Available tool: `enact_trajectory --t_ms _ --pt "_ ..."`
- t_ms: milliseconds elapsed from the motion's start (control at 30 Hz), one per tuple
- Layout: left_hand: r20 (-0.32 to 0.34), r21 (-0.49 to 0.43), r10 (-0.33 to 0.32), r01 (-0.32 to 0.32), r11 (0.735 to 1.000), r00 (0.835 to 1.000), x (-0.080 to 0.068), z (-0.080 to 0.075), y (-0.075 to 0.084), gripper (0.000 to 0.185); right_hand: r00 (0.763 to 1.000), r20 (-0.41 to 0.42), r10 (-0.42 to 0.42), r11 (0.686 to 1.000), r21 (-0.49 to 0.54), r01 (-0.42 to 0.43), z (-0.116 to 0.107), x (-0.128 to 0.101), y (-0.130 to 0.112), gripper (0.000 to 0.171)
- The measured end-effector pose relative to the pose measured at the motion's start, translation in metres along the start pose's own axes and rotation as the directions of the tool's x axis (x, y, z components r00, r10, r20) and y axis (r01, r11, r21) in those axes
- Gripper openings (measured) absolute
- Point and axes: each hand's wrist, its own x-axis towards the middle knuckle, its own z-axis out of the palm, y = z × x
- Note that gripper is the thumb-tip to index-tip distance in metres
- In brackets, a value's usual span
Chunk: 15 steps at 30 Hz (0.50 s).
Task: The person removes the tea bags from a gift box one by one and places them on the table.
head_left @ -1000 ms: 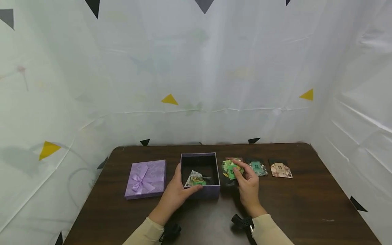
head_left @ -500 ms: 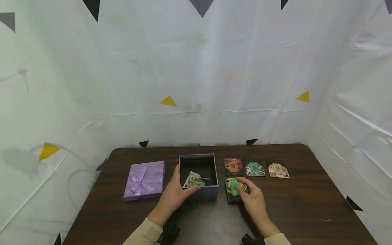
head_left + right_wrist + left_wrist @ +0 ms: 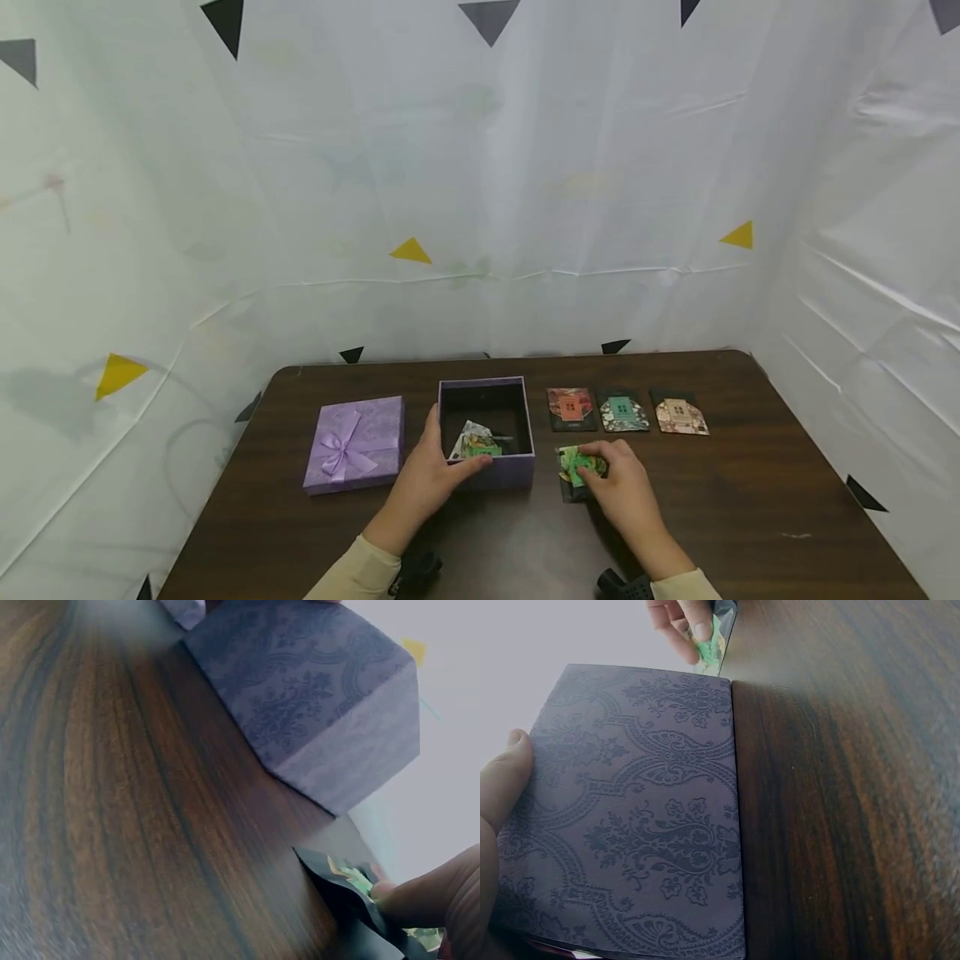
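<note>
Box, purple (image 3: 510, 473), stands uncovered on the table (image 3: 750, 517), mouth upward; its lid (image 3: 367, 437), topped with a ribbon bow, lies beside it to the left, apparently set there to leave the mouth accessible. Left hand (image 3: 431, 482) grips the near left corner, thumb along the front rim, fingers at the left wall; judged a steadying hold against sliding. Right hand (image 3: 622, 482) pinches a green packet (image 3: 568, 463) between thumb and fingertips, to the right of the box's near end. Right wrist view shows the packet's dark edge bent upward; whether its underside touches the table cannot be told. The pinch sits toward one side, probably because a thin, flat item offers little else to grasp. Behind it, a red packet (image 3: 570, 410), teal packet (image 3: 623, 412) and beige packet (image 3: 679, 414) lie flat in a row, picture sides up, seemingly spaced for easy comparison. Printed pieces (image 3: 477, 439) rest inside the box near its front wall; their number is unclear.
</note>
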Motion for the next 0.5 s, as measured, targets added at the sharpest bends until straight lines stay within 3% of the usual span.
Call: enact_trajectory --t_ms 500 --pt "-0.005 -0.002 0.004 -0.004 1.000 1.000 -0.0001 -0.0011 0.0015 0.132 0.998 0.010 0.054 0.995 -0.084 -0.053 -0.0010 -0.0001 -0.0036 0.025"
